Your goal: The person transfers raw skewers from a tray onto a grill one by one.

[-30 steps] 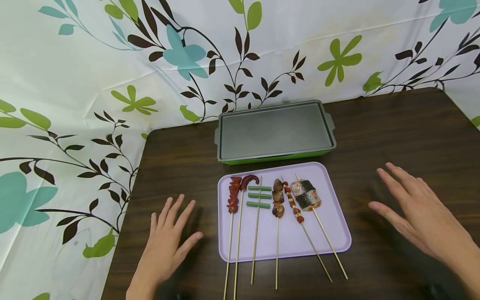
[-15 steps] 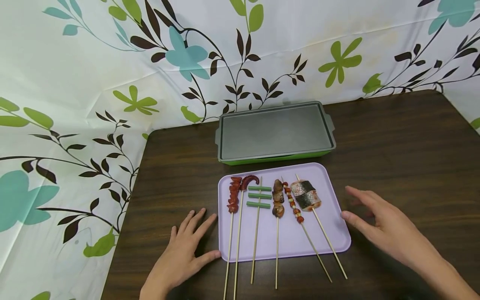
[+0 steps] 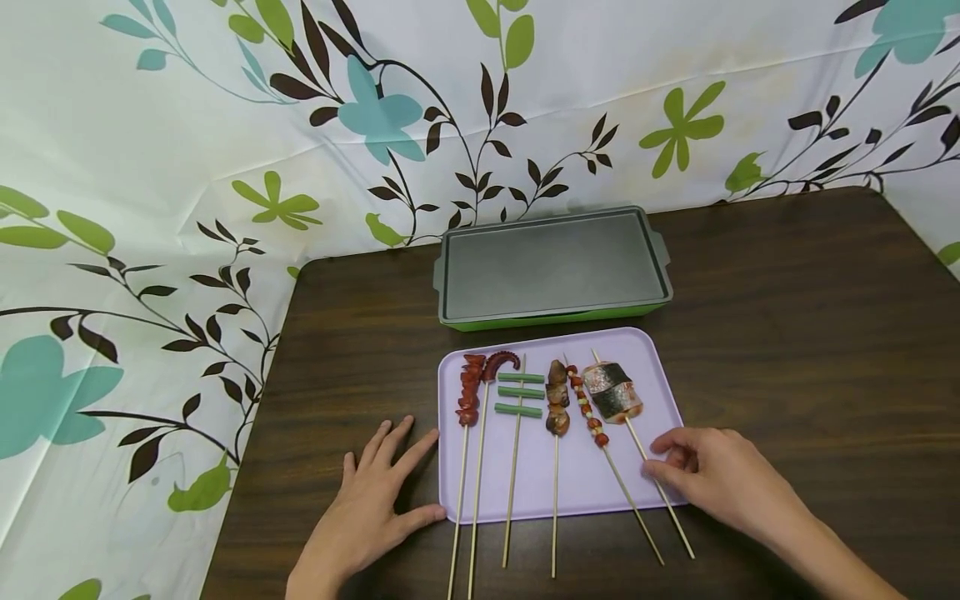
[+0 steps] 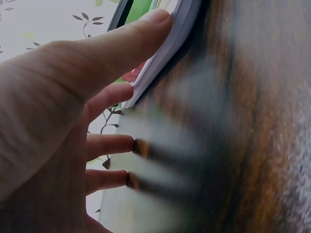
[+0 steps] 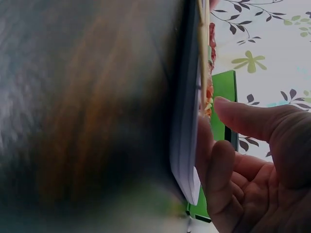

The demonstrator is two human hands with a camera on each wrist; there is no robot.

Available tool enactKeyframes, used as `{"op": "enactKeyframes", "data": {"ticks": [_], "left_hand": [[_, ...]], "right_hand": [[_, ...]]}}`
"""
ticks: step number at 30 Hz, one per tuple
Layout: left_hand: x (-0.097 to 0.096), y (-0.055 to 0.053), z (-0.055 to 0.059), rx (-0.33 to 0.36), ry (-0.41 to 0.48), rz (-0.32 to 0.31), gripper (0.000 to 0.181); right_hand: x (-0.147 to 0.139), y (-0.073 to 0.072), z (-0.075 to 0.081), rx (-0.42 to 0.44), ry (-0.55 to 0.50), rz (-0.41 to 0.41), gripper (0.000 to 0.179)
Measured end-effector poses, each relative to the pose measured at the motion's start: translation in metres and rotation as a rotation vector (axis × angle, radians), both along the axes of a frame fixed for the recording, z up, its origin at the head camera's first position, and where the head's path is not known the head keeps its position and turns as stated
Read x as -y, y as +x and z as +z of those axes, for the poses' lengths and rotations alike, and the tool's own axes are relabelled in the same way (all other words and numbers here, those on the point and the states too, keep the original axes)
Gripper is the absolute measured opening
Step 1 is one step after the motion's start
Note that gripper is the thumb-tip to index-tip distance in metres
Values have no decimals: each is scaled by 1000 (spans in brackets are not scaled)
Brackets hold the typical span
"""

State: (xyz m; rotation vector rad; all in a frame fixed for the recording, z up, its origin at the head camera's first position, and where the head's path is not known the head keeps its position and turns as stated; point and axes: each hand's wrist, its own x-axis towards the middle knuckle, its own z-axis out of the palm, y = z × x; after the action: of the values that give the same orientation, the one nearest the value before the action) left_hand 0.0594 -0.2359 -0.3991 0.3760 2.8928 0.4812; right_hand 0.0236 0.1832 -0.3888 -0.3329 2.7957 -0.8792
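Observation:
A purple tray (image 3: 495, 500) bears several skewers, their bare sticks reaching over its front rim. My left hand (image 3: 371, 504) lies spread at the tray's left side, thumb and index finger at its rim; in the left wrist view the thumb (image 4: 141, 36) overlaps the tray edge. My right hand (image 3: 723, 475) is over the tray's right rim, at the stick of the fish skewer (image 3: 612, 392), with its thumb and index fingertip apart around that stick. The right wrist view shows the thumb (image 5: 243, 116) raised off the bent fingers. Beside the fish lies a skewer of small red and yellow pieces (image 3: 587, 408).
Behind the tray stands a green grill box with a grey flat plate (image 3: 555, 262). Left of the fish are skewers of browned chunks (image 3: 557, 396), green stalks (image 3: 519, 392), an octopus tentacle (image 3: 498, 362) and red pieces (image 3: 468, 392). A patterned sheet (image 3: 585, 83) hangs behind the dark table.
Both hands have come in toward the tray. My left hand moved right to the tray's left rim, and my right hand moved left to the fish skewer's stick, its fingers bending.

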Motion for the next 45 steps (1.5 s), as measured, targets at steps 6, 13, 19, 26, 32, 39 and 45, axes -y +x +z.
{"op": "enactKeyframes", "data": {"ticks": [6,13,19,26,32,39,45], "left_hand": [[-2,-1,0,13,-3,2,90],[-3,-1,-1,15,23,11,90],[-2,-4,0,35,60,27,91],[-2,-5,0,61,68,38,91],[-2,-5,0,65,74,41,91],[-3,-5,0,67,66,41,91],[-2,-6,1,76,71,42,91]], "right_hand": [[2,0,-7,32,-31,22,16],[3,-2,-9,81,-55,25,15],[4,-4,-10,116,-119,20,12],[3,-4,-13,119,-163,26,11],[1,-3,-12,128,-237,20,10],[-2,0,-11,132,-250,-28,12],[-8,5,-9,94,-265,-58,12]]}}
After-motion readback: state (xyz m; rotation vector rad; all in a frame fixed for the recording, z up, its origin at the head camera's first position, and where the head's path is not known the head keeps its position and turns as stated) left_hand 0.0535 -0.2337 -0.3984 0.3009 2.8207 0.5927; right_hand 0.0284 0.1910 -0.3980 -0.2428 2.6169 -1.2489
